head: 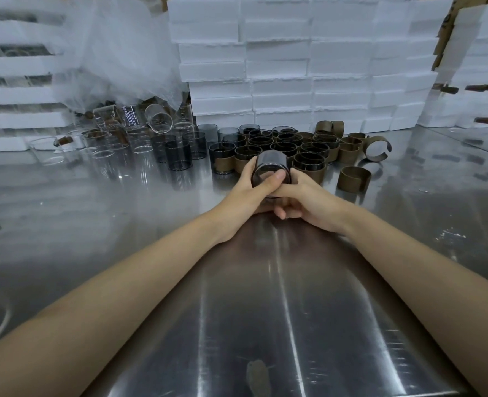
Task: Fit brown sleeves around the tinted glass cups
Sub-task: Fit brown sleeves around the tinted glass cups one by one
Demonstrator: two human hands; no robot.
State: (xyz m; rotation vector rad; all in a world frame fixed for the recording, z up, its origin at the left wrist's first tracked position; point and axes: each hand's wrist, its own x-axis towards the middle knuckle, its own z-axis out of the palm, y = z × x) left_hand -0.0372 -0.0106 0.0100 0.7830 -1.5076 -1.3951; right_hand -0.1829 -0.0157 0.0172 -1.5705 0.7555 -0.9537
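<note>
Mid-cycle: both hands on one tinted cup [271, 166], no brown visible on it.
Left hand [244, 193] wraps its side, thumb across. Right hand [308, 196] curls under. The cup is tilted, just in front of the sleeved cups [288, 150]. Likely next: take the loose sleeve [353, 177] to the right, spread its gap, seat it square. Bare tinted cups [177, 151] wait on the left of the steel table [265, 310]. No readable writing or brands.

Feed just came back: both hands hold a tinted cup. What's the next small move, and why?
Probably release the right hand and reach for the loose brown sleeve lying just to its right. The tinted cup shows no brown band that I can see, and the left hand also grips it.
</note>
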